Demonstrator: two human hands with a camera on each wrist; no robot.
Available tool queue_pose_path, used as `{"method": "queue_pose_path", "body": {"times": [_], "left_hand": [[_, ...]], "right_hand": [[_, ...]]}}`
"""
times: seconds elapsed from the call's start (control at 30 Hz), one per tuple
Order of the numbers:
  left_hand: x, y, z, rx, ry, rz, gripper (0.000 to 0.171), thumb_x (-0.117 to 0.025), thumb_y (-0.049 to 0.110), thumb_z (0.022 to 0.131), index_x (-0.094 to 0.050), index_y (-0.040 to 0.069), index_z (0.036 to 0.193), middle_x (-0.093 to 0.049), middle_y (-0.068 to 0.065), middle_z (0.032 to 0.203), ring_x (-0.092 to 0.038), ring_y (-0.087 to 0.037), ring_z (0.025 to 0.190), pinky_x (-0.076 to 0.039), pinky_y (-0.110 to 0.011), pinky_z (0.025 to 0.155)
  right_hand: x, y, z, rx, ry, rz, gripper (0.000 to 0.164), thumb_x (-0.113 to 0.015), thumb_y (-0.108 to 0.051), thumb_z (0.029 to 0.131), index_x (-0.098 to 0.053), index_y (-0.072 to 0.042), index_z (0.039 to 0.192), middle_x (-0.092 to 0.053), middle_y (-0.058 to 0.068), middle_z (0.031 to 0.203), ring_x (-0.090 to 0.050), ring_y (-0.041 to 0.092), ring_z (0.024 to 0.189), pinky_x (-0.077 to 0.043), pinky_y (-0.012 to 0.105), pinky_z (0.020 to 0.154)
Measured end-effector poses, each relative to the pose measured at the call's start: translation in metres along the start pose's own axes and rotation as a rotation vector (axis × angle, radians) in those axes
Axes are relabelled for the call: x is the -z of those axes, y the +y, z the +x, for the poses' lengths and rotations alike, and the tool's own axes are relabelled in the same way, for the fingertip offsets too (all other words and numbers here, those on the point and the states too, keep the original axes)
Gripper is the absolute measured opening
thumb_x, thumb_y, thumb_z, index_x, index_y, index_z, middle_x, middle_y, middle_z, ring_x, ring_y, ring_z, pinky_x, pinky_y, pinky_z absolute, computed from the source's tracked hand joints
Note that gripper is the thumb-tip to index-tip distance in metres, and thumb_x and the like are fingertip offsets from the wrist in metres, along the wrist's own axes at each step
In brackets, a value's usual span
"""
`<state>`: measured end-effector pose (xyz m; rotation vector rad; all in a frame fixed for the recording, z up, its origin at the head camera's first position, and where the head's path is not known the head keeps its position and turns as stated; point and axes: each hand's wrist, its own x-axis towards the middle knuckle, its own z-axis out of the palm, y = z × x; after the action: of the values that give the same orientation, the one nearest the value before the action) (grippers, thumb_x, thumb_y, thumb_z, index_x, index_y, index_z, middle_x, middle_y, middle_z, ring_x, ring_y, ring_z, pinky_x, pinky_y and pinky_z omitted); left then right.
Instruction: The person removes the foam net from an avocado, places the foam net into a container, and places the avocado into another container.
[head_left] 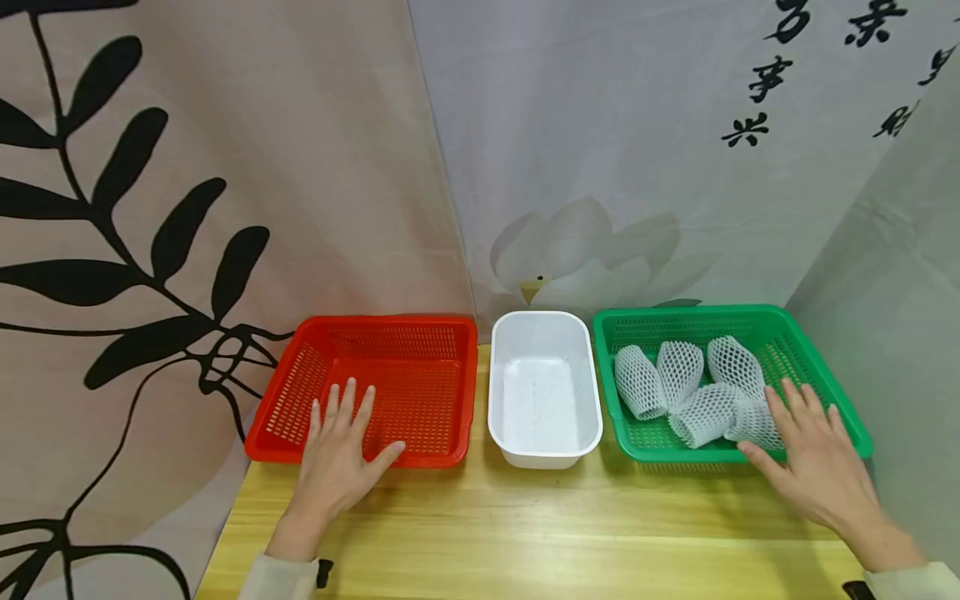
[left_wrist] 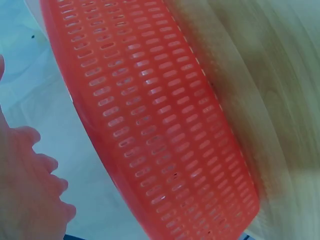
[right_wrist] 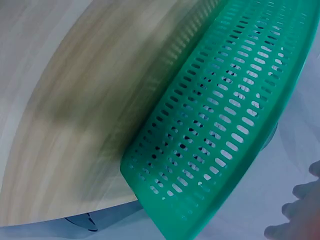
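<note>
In the head view my left hand (head_left: 339,458) hovers over the front rim of a red plastic basket (head_left: 450,455), fingers spread and straight, holding nothing. That basket has slotted walls and nothing shows inside it. At the right, my right hand (head_left: 813,458) stretches over the front right of a green basket (head_left: 697,315), its fingers also extended and holding nothing. Several white foam net sleeves (head_left: 680,372) lie in the green basket, and one is partly hidden by the right fingertips. Both wrist views show the slotted outer walls of the red basket (left_wrist: 150,110) and green basket (right_wrist: 215,120).
Between the baskets stands a white plastic tub (head_left: 545,383) with a bare bottom. All three containers are on a light wooden table (head_left: 517,533). Printed cloth (head_left: 337,167) hangs behind, and a pale cloth side wall (head_left: 900,275) rises close to the green basket's right.
</note>
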<state>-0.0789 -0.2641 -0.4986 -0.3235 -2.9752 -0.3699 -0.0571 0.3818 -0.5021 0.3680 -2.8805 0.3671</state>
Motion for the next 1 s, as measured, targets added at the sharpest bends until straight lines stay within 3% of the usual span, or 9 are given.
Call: {"method": "queue_pose_path", "body": {"times": [0.2, 0.53, 0.7, 0.83, 1.0], "left_hand": [[0.004, 0.004, -0.001, -0.001, 0.013, 0.004, 0.098, -0.057, 0.071, 0.096, -0.025, 0.011, 0.167, -0.006, -0.019, 0.173, -0.003, -0.044, 0.159, -0.004, -0.066, 0.124], [0.009, 0.017, -0.005, -0.038, 0.079, -0.036, 0.098, -0.068, 0.061, 0.093, -0.026, 0.01, 0.166, -0.011, -0.018, 0.174, -0.005, -0.042, 0.159, -0.002, -0.061, 0.126], [0.01, 0.023, -0.009, -0.055, 0.124, -0.063, 0.099, -0.073, 0.057, 0.091, -0.028, 0.009, 0.166, -0.016, -0.019, 0.173, -0.009, -0.042, 0.159, -0.004, -0.06, 0.127], [0.01, 0.029, -0.013, -0.066, 0.141, -0.106, 0.097, -0.074, 0.054, 0.091, -0.031, 0.008, 0.165, -0.02, -0.02, 0.171, -0.012, -0.042, 0.159, -0.005, -0.059, 0.127], [0.008, 0.035, -0.016, -0.085, 0.168, -0.126, 0.095, -0.074, 0.054, 0.091, -0.034, 0.007, 0.163, -0.025, -0.021, 0.17, -0.02, -0.043, 0.156, -0.007, -0.056, 0.128]], "right_hand": [[0.006, 0.003, 0.006, -0.002, -0.008, 0.001, 0.09, -0.063, -0.045, 0.102, -0.019, 0.003, 0.164, -0.012, 0.031, 0.169, 0.002, 0.045, 0.158, 0.006, 0.064, 0.124], [0.01, 0.017, 0.014, -0.016, -0.041, 0.01, 0.092, -0.064, -0.044, 0.101, -0.018, 0.003, 0.165, -0.012, 0.032, 0.169, -0.008, 0.052, 0.155, 0.002, 0.068, 0.123], [0.005, 0.023, 0.018, -0.043, -0.065, 0.027, 0.094, -0.067, -0.046, 0.099, -0.021, 0.004, 0.163, -0.019, 0.034, 0.166, -0.023, 0.058, 0.148, -0.013, 0.073, 0.119], [0.002, 0.028, 0.023, -0.073, -0.096, 0.038, 0.094, -0.071, -0.048, 0.097, -0.028, 0.008, 0.16, -0.03, 0.038, 0.16, -0.037, 0.063, 0.136, -0.032, 0.079, 0.103], [0.0, 0.033, 0.03, -0.11, -0.17, 0.045, 0.091, -0.071, -0.05, 0.097, -0.037, 0.013, 0.152, -0.035, 0.041, 0.153, -0.04, 0.066, 0.129, -0.037, 0.081, 0.093]]}}
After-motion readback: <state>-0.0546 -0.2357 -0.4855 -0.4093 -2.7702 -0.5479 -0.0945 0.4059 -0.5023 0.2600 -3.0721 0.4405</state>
